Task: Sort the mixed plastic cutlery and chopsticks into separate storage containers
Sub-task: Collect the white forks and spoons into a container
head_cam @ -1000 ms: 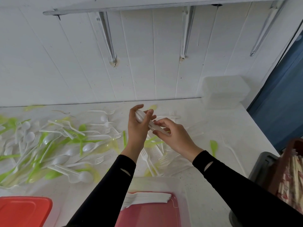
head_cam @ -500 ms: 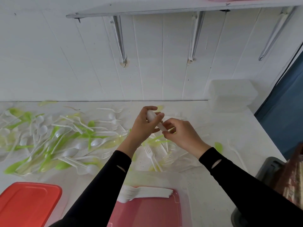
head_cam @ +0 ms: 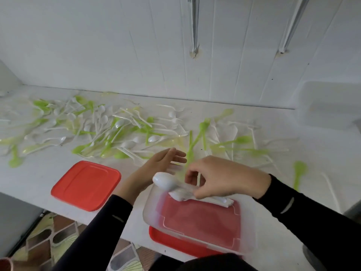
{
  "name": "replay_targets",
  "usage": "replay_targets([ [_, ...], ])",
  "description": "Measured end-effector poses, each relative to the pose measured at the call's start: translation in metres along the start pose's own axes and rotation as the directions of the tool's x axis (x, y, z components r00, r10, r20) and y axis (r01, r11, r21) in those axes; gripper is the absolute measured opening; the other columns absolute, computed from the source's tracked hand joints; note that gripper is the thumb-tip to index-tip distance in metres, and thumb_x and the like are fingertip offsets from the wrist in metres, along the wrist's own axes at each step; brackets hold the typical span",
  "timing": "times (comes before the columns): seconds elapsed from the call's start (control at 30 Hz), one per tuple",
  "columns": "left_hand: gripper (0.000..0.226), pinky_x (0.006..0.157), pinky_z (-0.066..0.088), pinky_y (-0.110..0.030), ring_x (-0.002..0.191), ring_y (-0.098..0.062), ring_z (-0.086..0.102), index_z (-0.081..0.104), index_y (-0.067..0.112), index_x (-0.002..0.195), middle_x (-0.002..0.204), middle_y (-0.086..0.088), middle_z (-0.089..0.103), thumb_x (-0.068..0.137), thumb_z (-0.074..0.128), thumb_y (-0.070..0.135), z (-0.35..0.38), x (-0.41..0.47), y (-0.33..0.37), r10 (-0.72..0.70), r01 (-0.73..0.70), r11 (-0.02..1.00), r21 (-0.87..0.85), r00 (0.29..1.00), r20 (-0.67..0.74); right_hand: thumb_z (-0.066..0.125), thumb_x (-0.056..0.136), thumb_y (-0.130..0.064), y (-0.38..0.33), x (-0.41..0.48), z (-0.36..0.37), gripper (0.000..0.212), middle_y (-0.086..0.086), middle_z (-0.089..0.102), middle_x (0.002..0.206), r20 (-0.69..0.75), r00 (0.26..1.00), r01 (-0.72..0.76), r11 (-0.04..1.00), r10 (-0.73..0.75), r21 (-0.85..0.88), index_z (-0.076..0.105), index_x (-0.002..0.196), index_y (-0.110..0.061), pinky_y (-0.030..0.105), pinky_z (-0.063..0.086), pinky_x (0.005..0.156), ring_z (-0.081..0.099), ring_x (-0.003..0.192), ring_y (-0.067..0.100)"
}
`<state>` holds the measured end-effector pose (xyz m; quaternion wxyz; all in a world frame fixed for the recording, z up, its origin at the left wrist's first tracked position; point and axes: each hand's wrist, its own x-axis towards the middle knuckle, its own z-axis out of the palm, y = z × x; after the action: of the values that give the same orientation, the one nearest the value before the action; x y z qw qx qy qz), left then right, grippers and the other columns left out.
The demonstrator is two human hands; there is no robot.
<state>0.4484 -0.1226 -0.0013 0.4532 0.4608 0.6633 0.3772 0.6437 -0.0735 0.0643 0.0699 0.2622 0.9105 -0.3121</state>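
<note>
A: Spoons [head_cam: 166,182], white, bundled — where?
B: Pinched in right hand [head_cam: 224,178], bowls sticking out left, over far rim of clear container [head_cam: 246,239].
A: Inside it?
B: White forks [head_cam: 205,197] stacked at far end. Container sits on a red lid [head_cam: 175,242].
A: Left hand [head_cam: 156,167]?
B: Fingers spread, holding nothing, beside mixed cutlery pile [head_cam: 109,130]. Second red lid [head_cam: 86,184] left of it.

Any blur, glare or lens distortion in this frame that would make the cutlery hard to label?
Head view: soft motion blur throughout, so the scattered cutlery pile smears, white pieces fading into the white table; wide-angle bending curves the wall seam; flat light, no harsh glare; the white spoons in the right hand read clearly, the left hand is slightly blurred.
</note>
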Motion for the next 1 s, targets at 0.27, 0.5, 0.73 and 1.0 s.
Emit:
replay_targets([
  [0.27,0.032,0.083,0.058,-0.034,0.093,-0.011,0.067,0.068,0.018,0.111,0.106,0.005,0.073,0.102,0.046,0.04,0.009,-0.004,-0.012,-0.069,0.064,0.997,-0.053,0.993,-0.101,0.063,0.085,-0.022,0.011,0.019,0.077,0.024,0.008,0.063,0.111,0.083,0.992,-0.061,0.939,0.094,-0.34,0.063,0.108,-0.013,0.03,0.041,0.069,0.063,0.1,0.031],
  [0.5,0.03,0.083,0.058,-0.033,0.093,-0.01,0.065,0.067,0.016,0.114,0.109,0.004,0.072,0.102,0.048,0.036,0.013,-0.007,-0.011,-0.083,0.073,0.993,-0.089,0.991,-0.108,0.05,0.094,-0.012,0.013,0.019,0.089,0.029,0.01,0.058,0.119,-0.064,0.996,-0.078,0.908,0.057,-0.411,0.045,0.123,-0.012,0.035,0.036,0.069,0.06,0.106,0.034],
  [0.73,0.029,0.085,0.058,-0.034,0.095,-0.009,0.065,0.067,0.016,0.114,0.107,0.005,0.072,0.102,0.048,0.035,0.013,-0.007,-0.011,-0.087,0.077,0.993,-0.094,0.99,-0.106,0.045,0.094,-0.006,0.013,0.015,0.086,0.033,0.008,0.062,0.122,-0.08,0.984,-0.174,0.805,0.157,-0.568,0.052,0.126,-0.013,0.033,0.034,0.071,0.06,0.113,0.032],
  [1.0,0.031,0.091,0.056,-0.038,0.084,-0.007,0.069,0.072,0.021,0.104,0.108,0.007,0.07,0.101,0.047,0.039,0.011,-0.004,-0.014,-0.146,0.139,0.985,-0.103,0.987,-0.067,0.061,0.09,-0.043,0.005,0.013,0.061,0.026,0.001,0.065,0.109,-0.048,0.987,-0.161,0.922,0.154,-0.353,0.059,0.105,-0.021,0.032,0.041,0.075,0.063,0.101,0.025],
])
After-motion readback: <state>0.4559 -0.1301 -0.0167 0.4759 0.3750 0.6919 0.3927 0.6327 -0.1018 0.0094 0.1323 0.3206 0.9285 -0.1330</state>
